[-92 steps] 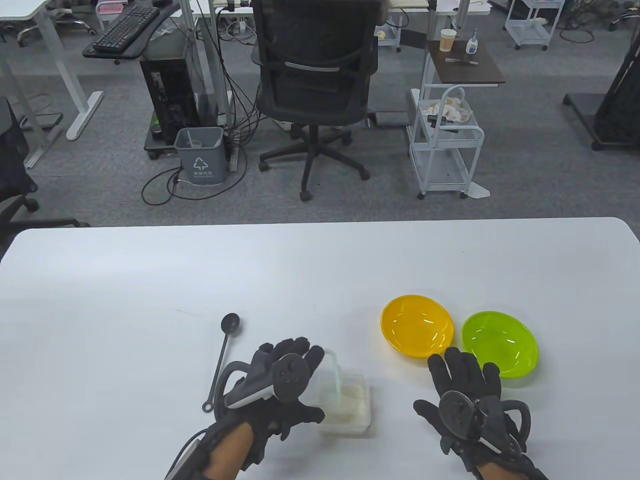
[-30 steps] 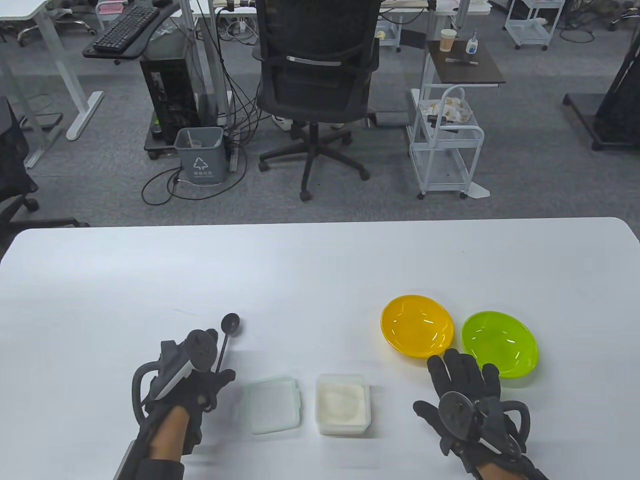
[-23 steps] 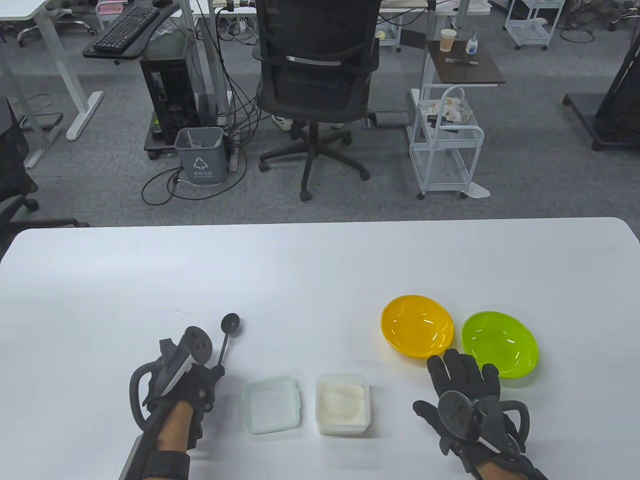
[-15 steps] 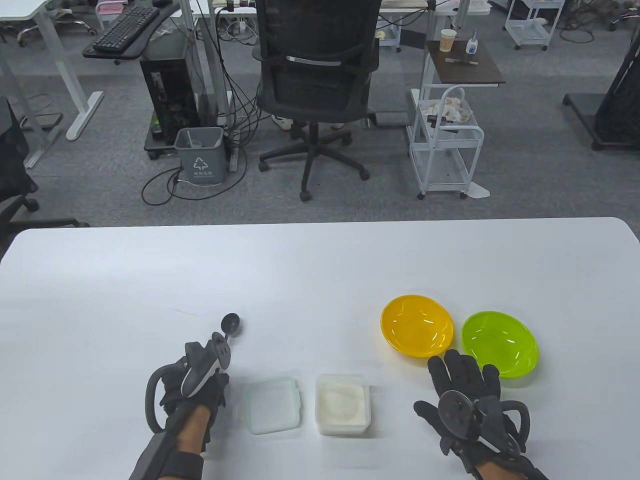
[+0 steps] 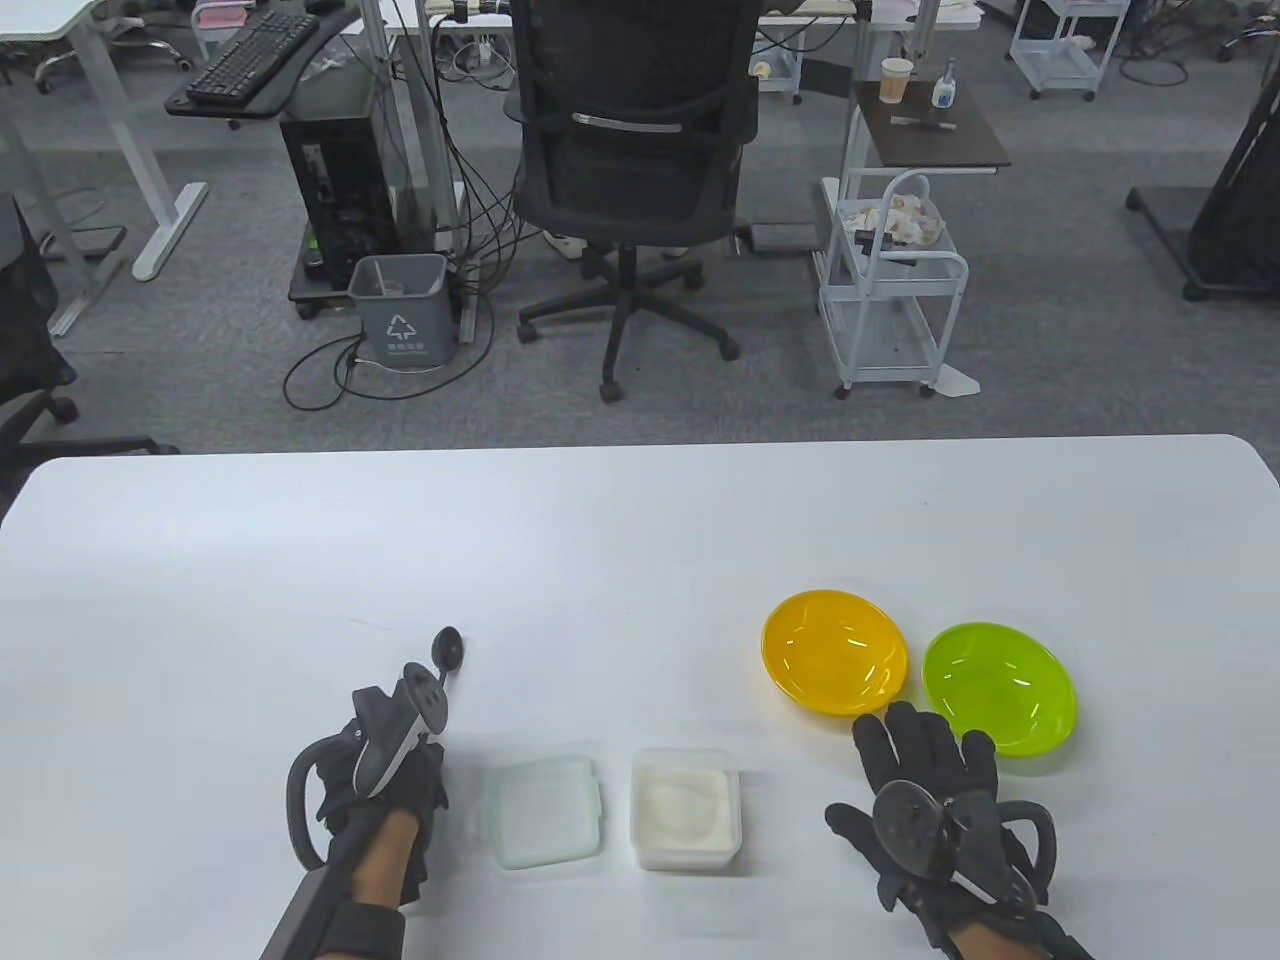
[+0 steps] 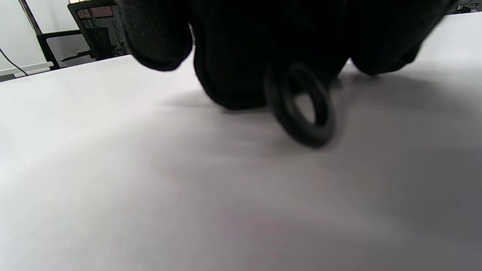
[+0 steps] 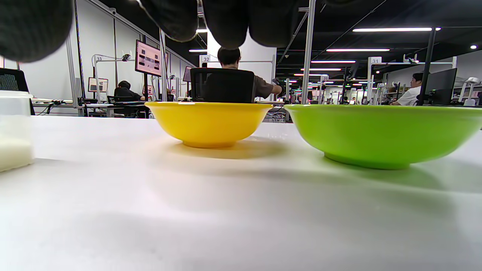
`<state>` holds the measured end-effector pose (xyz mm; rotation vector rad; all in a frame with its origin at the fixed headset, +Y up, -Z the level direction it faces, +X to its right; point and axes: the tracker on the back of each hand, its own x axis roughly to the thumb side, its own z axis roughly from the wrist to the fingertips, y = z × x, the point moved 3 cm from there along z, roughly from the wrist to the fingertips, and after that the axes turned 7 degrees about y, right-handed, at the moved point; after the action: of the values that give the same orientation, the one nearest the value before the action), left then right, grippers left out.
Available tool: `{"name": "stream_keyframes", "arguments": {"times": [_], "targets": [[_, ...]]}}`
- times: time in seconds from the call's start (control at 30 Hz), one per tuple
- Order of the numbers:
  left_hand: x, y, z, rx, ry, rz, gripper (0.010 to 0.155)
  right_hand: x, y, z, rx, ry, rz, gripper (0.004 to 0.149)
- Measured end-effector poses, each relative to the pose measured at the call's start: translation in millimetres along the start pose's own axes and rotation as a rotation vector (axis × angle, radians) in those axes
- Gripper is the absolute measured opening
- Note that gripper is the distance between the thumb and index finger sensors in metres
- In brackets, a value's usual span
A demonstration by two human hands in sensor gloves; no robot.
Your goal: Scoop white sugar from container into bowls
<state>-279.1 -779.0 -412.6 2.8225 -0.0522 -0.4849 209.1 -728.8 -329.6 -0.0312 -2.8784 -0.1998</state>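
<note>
Item: my left hand (image 5: 385, 790), lower left of the table view, fingers curled around the handle of the black scoop (image 5: 447, 648); its long axis runs up-frame, bowl end above my knuckles, ring end (image 6: 300, 105) below them. Item: the open sugar container (image 5: 686, 806), right of this grip, beyond the lid (image 5: 544, 810). Item: my right hand (image 5: 925, 790), flat and empty, just below the yellow bowl (image 5: 834, 652) and green bowl (image 5: 998, 688).

Black gloves clothe each hand (image 5: 385, 790), grey trackers strapped on, forearms bare.

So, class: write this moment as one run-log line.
left hand: grips scoop handle | right hand: flat on table | container: open, lid beside | yellow bowl, green bowl: empty
</note>
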Motion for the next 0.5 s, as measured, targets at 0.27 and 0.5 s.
{"name": "stream_keyframes", "arguments": {"times": [0.27,0.5], "targets": [[-4,0,-1,-0.014,0.013,-0.062,0.045,1,0,0,-0.002,0.000,-0.002,0.083],[-1,-13,-12,0.005,0.045,-0.218,0.045,1,-1,1,0.001,-0.006,0.006,0.083]]}}
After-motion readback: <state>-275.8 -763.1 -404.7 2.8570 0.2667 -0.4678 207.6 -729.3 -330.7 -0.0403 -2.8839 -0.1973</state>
